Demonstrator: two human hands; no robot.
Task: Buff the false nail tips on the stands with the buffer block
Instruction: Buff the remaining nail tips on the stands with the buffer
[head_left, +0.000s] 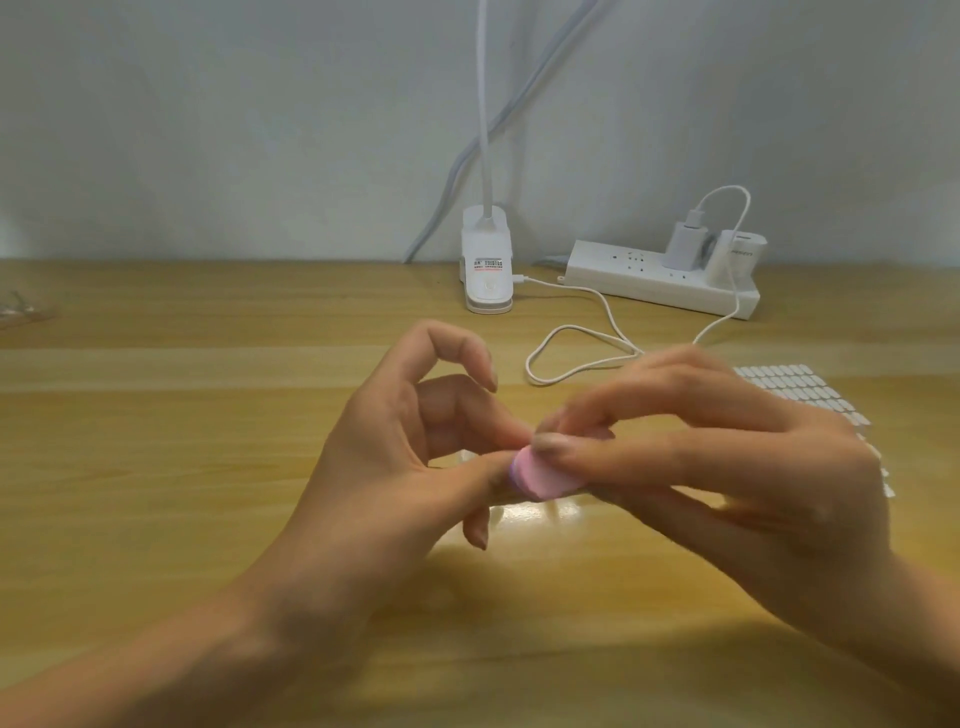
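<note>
My right hand (727, 457) pinches a small pink buffer block (543, 478) between thumb and fingers above the middle of the wooden table (208, 467). My left hand (410, 457) meets it from the left, its thumb and a fingertip pinched together right at the block's left end. Whatever the left fingers hold is hidden behind them and the block, so I cannot make out a nail tip or a stand. The right hand is slightly blurred.
A sheet of white adhesive tabs (800, 389) lies on the table behind my right hand. At the back stand a white clip lamp base (487, 265) and a white power strip (660, 283) with chargers. A white cable (582, 353) loops between them.
</note>
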